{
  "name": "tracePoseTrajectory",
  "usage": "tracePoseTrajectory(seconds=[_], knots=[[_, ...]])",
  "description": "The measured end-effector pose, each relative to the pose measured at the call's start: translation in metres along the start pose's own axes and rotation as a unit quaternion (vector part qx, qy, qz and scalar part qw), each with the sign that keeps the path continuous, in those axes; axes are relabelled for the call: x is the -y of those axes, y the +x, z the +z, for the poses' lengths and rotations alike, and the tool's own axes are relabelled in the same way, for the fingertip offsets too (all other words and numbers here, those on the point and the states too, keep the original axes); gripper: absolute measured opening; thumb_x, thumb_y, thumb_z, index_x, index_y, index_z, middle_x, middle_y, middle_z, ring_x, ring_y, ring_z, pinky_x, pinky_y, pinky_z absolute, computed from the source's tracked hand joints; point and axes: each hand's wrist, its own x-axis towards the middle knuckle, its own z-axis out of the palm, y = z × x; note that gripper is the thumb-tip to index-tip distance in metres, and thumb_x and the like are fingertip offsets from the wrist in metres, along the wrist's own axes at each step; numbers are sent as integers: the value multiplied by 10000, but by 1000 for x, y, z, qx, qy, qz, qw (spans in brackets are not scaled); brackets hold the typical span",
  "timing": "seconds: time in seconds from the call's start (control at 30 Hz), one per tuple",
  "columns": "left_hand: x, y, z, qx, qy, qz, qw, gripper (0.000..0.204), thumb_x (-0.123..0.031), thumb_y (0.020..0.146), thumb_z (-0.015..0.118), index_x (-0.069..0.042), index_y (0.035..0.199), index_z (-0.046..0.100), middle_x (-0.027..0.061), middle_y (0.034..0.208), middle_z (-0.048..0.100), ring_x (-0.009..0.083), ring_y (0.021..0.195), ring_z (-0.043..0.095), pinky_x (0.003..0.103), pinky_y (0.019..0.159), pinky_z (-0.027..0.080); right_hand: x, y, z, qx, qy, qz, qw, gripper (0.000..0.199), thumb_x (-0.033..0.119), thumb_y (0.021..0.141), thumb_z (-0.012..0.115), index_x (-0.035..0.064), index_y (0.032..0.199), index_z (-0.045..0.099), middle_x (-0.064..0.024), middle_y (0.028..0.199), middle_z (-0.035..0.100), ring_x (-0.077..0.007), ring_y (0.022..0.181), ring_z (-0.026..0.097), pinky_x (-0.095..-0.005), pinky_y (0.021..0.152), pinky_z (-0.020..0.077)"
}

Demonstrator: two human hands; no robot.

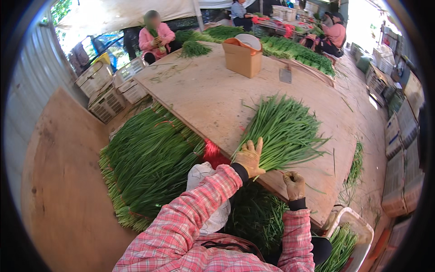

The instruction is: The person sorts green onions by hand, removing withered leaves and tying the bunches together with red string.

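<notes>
Plainly, the desk (217, 97) carries a loose bundle of green chives (283, 131) near its front edge. Left hand (249, 157) presses flat on the stalk ends; right hand (294, 185), below the bundle, is curled closed at that edge. Risk: unbound stalks could fan out and slide off.
</notes>
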Motion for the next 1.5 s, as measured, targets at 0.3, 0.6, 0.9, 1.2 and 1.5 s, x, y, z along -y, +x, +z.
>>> tracePoseTrajectory(seconds=[0.3, 0.6, 0.9, 1.2, 1.5], knots=[[-2, 2, -5, 32, 12, -43, 998, 1283, -535, 527, 784, -15, 1426, 32, 224, 1273, 382, 327, 1105, 468, 460, 866, 434, 16, 20, 34, 38, 266, 48, 962, 102, 22, 836, 593, -7, 932, 612, -45, 843, 635, -123, 739, 588, -232, 705, 476], [-2, -3, 0, 1, -6, -39, 999, 1235, -444, 524, 808, -28, 1423, 71, 235, 1255, 380, 381, 1115, 453, 417, 908, 446, 15, 16, 41, 53, 293, 47, 953, 403, -134, 803, 527, -16, 1186, 492, -88, 871, 638, -139, 781, 616, -246, 714, 503], [8, 5, 8, -65, -56, -2, 996, 1161, -438, 533, 777, -20, 1413, 146, 193, 1107, 431, 357, 1017, 481, 400, 833, 471, 20, 58, 57, 147, 157, 15, 977, 351, -22, 836, 527, -37, 1187, 526, -46, 797, 618, -101, 708, 567, -234, 642, 464], [80, 4, 9, -21, -647, -21, 762, 569, -201, 875, 618, 23, 1338, 376, 134, 1331, 442, 185, 1199, 430, 285, 1006, 341, 30, 65, 51, 173, 174, 94, 965, 308, -47, 871, 489, -60, 1177, 522, -62, 835, 613, -102, 722, 559, -213, 645, 450], [34, 6, 20, -26, -187, 48, 981, 956, -458, 785, 622, 91, 1381, 115, 328, 1370, 273, 416, 1286, 289, 406, 1070, 251, 33, 50, 57, 80, 250, 76, 962, 174, -25, 866, 531, -55, 1032, 574, -58, 811, 619, -104, 705, 566, -212, 643, 460]])
